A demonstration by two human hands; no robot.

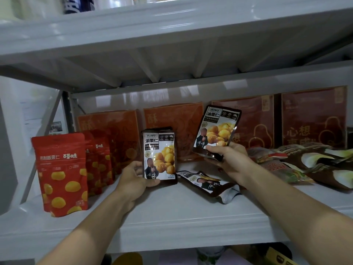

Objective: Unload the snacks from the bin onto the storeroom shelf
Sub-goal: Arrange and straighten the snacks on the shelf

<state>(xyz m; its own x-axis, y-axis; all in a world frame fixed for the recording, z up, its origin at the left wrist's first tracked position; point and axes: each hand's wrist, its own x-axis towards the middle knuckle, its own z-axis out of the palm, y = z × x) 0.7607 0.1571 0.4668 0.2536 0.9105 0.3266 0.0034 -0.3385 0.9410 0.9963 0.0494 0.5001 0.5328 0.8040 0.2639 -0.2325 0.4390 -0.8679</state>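
Observation:
My left hand grips an upright stack of black chestnut packets standing on the white shelf, thumb at the bottom front. My right hand holds another black chestnut packet by its lower edge, raised and tilted above the shelf. A third black packet lies flat on the shelf between my hands. The bin is not in view.
Red chestnut pouches stand in a row at the left. Orange boxes and dark red boxes line the back. Brown snack bags lie piled at the right. Another shelf hangs close overhead.

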